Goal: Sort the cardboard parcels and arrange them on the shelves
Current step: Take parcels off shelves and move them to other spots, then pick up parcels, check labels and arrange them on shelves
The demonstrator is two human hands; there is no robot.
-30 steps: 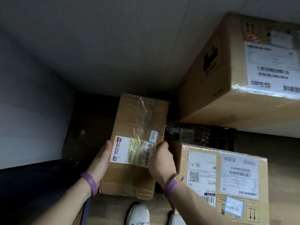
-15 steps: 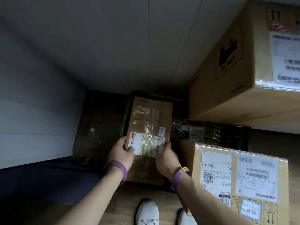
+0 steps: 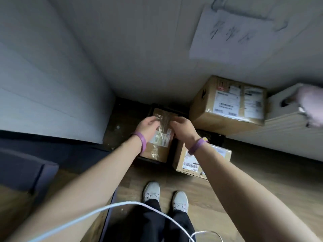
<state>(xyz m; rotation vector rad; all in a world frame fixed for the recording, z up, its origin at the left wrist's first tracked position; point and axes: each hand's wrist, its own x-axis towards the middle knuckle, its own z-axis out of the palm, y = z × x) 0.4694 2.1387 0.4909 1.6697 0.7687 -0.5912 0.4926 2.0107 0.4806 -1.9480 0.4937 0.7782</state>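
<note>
A small cardboard parcel with clear tape and a white label lies flat on a dark low surface in the corner by the wall. My left hand and my right hand hover over its far half with fingers loosely curled, and neither clasps its sides. Whether the fingertips still touch the tape is blurred. A second labelled parcel sits just right of it, partly behind my right forearm. A large taped box stands farther right against the wall.
A white ribbed box lies right of the large box, with a blurred pale shape at its end. A handwritten paper sheet hangs on the wall. Dark blue furniture stands left; a white cable crosses before my shoes.
The small parcel went down onto the dark surface. My hands left its sides and rose above it. The view pulled back and up, so the boxes look smaller.
</note>
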